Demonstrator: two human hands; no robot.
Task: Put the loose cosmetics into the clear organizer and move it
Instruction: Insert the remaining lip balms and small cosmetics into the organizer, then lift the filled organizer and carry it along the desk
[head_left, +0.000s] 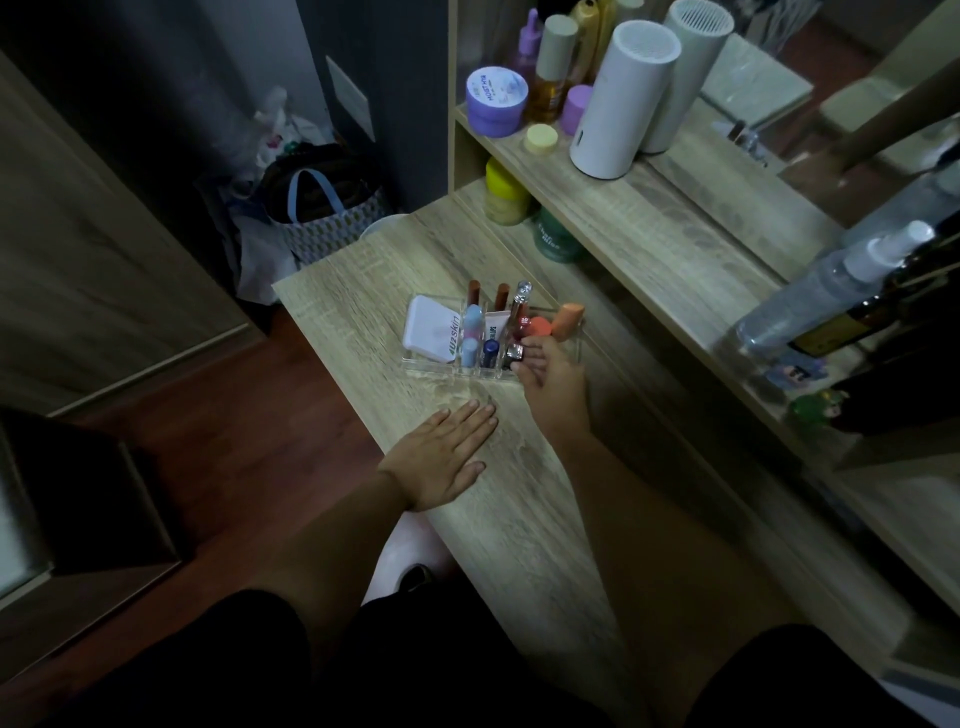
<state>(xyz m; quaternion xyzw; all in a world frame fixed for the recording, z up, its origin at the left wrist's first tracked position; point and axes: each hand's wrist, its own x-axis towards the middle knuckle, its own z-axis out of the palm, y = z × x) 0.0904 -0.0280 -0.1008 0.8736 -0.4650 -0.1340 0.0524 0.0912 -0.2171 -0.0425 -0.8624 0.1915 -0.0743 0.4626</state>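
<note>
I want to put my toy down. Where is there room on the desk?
Bare wood lies left of the clear organizer, out to the desk edge, and nearer you, past the flat left hand. The upper shelf is crowded with bottles. The right hand is at the organizer.

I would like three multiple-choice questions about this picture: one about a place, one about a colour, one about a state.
1. Where does the clear organizer stand?
A. on the wooden tabletop
B. on the upper shelf
C. on the floor

2. What colour is the round jar at the left end of the upper shelf?
A. purple
B. red
C. black

3. How is the left hand?
A. closed on a lipstick
B. flat on the tabletop, holding nothing
C. lifting the organizer

Answers: 1 A, it sits on the tabletop, below the shelf. 2 A, lid and body look purple. 3 B, palm down, fingers spread; only the right hand reaches the organizer.
</note>
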